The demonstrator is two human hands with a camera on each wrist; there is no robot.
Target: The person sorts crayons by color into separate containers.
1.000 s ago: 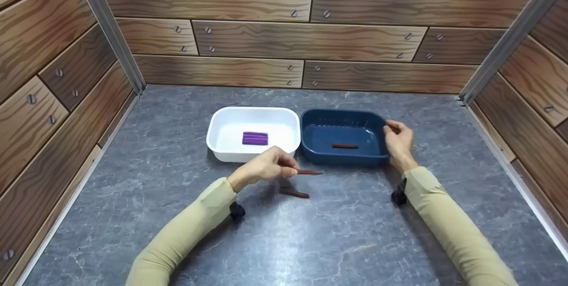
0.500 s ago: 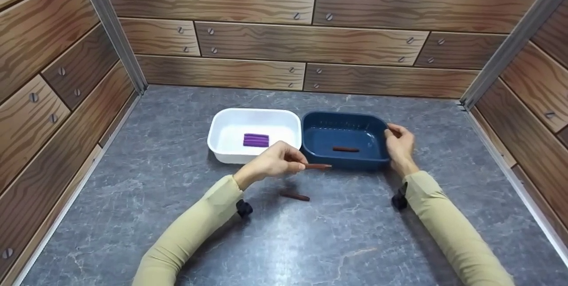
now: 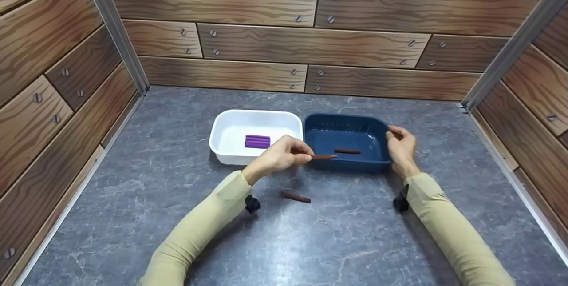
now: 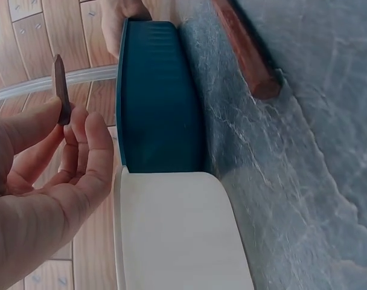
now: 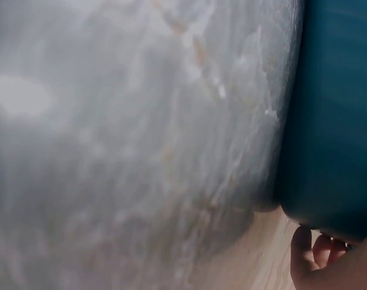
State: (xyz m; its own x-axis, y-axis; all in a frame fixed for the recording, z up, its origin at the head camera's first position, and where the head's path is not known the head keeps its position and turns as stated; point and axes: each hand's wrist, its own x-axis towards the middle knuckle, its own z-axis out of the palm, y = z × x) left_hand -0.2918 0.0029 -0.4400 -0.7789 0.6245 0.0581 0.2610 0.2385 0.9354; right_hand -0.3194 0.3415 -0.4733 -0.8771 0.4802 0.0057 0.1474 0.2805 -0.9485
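Note:
My left hand (image 3: pixel 284 155) pinches a brown crayon (image 3: pixel 324 156) between thumb and fingers, its tapered tip pointing away to the right. In the head view the crayon overlaps the near rim of the dark blue tub (image 3: pixel 348 164); the left wrist view has it above rim height. My right hand (image 3: pixel 401 148) grips the tub's right side at the rim. Inside the tub lies another brown crayon (image 3: pixel 347 151). A third brown crayon (image 3: pixel 296 197) rests on the table in front, its faceted body close up in the left wrist view.
A white tub (image 3: pixel 230 160) stands against the blue one's left side, with several purple crayons (image 3: pixel 257 141) side by side in it. Wood-patterned walls (image 3: pixel 248 41) close off the grey marbled table (image 3: pixel 346 232) at the back and both sides.
My left hand has moved away from me and to the right with the brown crayon, from in front of the tubs to the blue tub's near rim. My right hand stays on the tub.

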